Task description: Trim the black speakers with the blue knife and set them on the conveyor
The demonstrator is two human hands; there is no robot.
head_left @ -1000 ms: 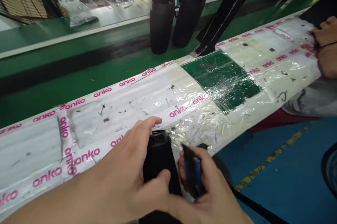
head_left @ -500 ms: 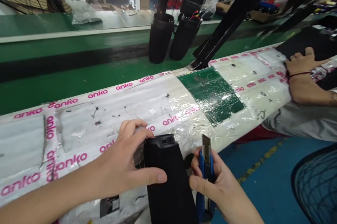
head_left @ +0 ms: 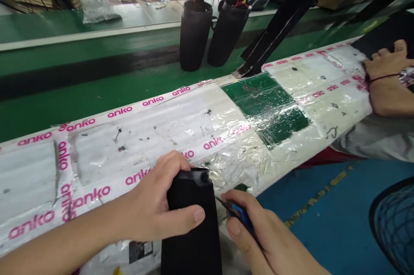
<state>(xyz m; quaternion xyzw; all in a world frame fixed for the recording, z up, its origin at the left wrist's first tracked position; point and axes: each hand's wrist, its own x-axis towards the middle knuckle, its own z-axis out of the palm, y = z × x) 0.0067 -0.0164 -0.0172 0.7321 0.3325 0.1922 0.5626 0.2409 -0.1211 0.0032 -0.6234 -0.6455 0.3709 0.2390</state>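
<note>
A long black casing [head_left: 197, 249] with a dark moulded end piece lies in front of me on the taped bench top. My left hand [head_left: 158, 210] is wrapped over its upper left side, the thumb across its face and the fingers round the far edge. In my right hand [head_left: 261, 236] is a blue utility knife [head_left: 241, 214], gripped with its handle mostly hidden by the fingers. The blade points left, its tip close to the casing's right edge; whether it touches I cannot tell.
White sheeting [head_left: 142, 132] with pink-lettered tape covers the bench. Beyond stand two black cylindrical holders [head_left: 194, 38] and a slanted black post [head_left: 281, 25]. A co-worker's hand [head_left: 386, 68] rests by a black piece [head_left: 394, 29] at right. A fan [head_left: 393, 223] stands lower right.
The knife has turned from blade upward to blade pointing left, towards the casing's edge. The casing and my left hand have shifted slightly, the casing moving left and tilting less.
</note>
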